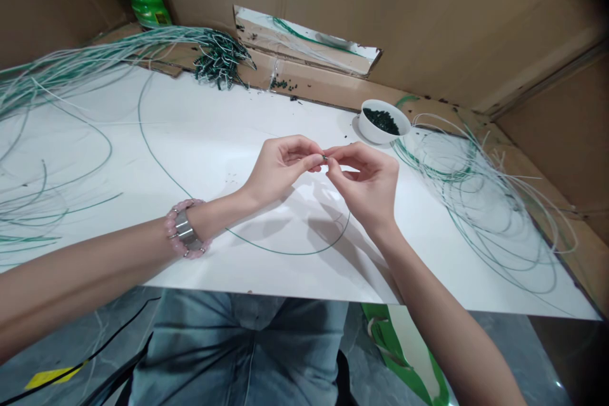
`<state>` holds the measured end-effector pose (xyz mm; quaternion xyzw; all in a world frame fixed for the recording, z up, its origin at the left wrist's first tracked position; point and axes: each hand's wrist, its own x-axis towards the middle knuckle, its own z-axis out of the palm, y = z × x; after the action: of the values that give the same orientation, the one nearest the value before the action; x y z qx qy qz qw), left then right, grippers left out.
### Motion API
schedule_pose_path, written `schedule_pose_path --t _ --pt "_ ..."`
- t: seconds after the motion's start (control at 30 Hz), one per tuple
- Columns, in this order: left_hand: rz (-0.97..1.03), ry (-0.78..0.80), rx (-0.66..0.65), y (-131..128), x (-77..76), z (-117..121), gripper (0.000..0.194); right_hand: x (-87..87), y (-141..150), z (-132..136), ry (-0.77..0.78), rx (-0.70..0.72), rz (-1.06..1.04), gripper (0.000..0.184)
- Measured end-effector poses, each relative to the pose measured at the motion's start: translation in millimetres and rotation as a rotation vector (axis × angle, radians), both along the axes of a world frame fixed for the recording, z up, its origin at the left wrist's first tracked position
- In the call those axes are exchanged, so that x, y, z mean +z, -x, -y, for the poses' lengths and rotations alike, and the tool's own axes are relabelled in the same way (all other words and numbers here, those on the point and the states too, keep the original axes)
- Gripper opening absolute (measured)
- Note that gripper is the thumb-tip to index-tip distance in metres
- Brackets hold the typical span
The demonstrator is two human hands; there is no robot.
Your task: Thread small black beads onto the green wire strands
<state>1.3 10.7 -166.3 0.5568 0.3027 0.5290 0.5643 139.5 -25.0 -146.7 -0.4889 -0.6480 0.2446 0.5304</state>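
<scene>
My left hand and my right hand meet above the middle of the white table. Both pinch a tiny dark piece between thumb and fingertips, where the end of a long green wire comes up. The wire loops across the table under my hands and runs off to the far left. A pink bead bracelet is on my left wrist. A small white bowl of dark green pieces stands just beyond my right hand.
Coiled green and white wires lie at the right. A large bundle of wires with dark tips spreads across the far left. Cardboard walls surround the table. A green bag sits by my knee.
</scene>
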Motion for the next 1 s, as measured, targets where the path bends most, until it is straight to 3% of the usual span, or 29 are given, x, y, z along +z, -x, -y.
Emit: schedule_pose_path --t 0.53,1.0 --pt "-0.029 -0.033 0.011 0.6 -3.9 -1.0 0.005 -1.3 -2.8 -0.7 -0.048 -0.020 0.130 0.007" --pt "-0.134 -0.066 0.010 3.5 -2.3 -3.5 0.011 -5.6 -7.7 -8.9 0.159 0.092 -0.099 0.013"
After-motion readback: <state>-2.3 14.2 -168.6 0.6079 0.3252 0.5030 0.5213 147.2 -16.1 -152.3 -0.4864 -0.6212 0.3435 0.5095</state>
